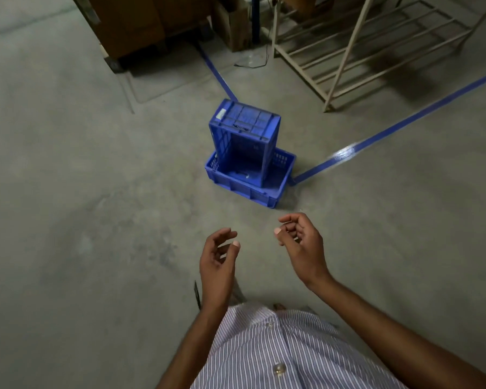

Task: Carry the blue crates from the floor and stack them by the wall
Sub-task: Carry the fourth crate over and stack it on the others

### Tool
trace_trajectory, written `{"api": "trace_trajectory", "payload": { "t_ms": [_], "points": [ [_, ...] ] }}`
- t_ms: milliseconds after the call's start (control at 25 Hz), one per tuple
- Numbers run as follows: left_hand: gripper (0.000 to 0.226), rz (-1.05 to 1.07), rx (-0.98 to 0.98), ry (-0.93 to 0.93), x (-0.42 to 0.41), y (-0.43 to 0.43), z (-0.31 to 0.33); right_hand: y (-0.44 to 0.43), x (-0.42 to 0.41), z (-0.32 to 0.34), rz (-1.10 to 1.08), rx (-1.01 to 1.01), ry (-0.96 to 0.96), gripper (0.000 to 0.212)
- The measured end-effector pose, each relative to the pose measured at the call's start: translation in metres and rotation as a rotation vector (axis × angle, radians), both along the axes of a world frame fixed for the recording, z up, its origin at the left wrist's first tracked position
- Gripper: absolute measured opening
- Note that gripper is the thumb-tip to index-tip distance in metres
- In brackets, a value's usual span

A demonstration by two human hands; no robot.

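Note:
Two blue crates sit on the concrete floor ahead of me. The lower blue crate [244, 188] lies flat with its open top up. A second blue crate [243, 136] stands on end inside it, tilted, its open side facing me. My left hand [218, 262] and my right hand [302, 244] hang in the air in front of my striped shirt, a short way before the crates. Both hands are empty, with fingers loosely curled and apart. No wall is in view.
Blue tape lines [390, 130] run across the floor beside and behind the crates. A beige metal rack [345, 51] stands at the far right. Brown cardboard boxes on a pallet [141, 26] stand at the far left.

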State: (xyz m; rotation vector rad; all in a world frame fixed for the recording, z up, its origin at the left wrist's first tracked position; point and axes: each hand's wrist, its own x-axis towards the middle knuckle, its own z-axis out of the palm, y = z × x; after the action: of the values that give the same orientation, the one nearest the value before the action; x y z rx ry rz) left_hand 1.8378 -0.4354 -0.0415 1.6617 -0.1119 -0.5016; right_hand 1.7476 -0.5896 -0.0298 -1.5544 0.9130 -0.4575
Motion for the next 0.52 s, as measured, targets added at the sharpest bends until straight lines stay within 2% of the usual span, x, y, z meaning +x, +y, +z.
{"api": "trace_trajectory", "payload": {
  "t_ms": [320,440,520],
  "points": [
    [0.021,-0.044,-0.03,0.096,0.234,-0.091,-0.019,-0.078,0.201,-0.019,-0.175,-0.034,0.063,0.017],
    [0.021,-0.059,-0.009,0.134,0.313,-0.125,-0.028,-0.108,0.263,-0.022,-0.158,-0.075,0.126,0.02],
    [0.023,-0.047,0.018,0.156,0.355,-0.152,-0.043,-0.134,0.297,-0.035,-0.06,-0.094,0.206,0.025]
  ]
}}
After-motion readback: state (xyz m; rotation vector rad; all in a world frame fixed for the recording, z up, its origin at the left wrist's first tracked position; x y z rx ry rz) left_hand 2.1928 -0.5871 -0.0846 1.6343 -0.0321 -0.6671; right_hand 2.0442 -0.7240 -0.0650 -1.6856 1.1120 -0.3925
